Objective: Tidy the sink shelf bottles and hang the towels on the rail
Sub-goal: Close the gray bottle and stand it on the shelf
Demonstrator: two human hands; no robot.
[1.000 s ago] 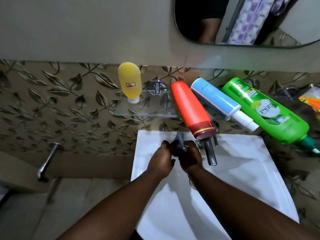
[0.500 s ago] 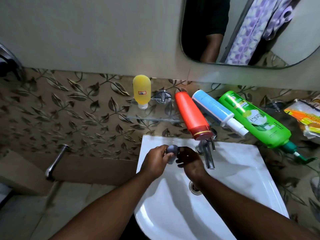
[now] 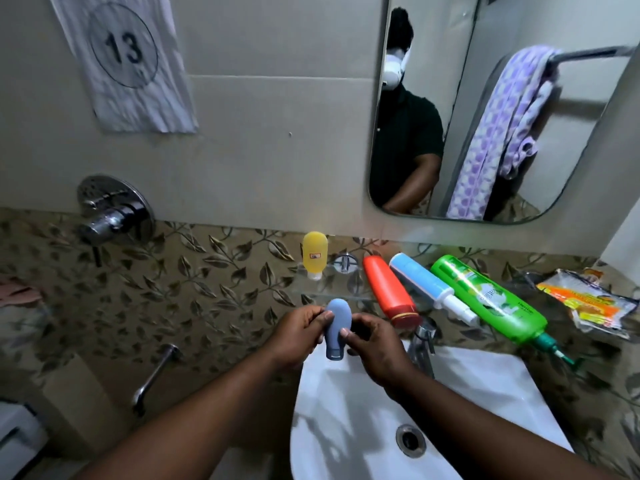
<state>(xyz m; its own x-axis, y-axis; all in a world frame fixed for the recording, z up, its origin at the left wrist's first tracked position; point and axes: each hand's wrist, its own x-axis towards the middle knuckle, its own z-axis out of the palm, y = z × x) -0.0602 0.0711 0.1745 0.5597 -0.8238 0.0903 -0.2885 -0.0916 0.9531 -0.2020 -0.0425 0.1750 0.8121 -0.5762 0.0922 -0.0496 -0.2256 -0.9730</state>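
While cap-down by the sink [image 3: 485, 370], small blue bottle [image 3: 336, 323] in a two-handed pinch: left hand [image 3: 294, 336], right hand [image 3: 375, 348].

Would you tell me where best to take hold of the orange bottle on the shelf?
Likely its mid-body, from above and the left: the orange bottle lies flat, cap overhanging the shelf, with the blue bottle close on its other side.
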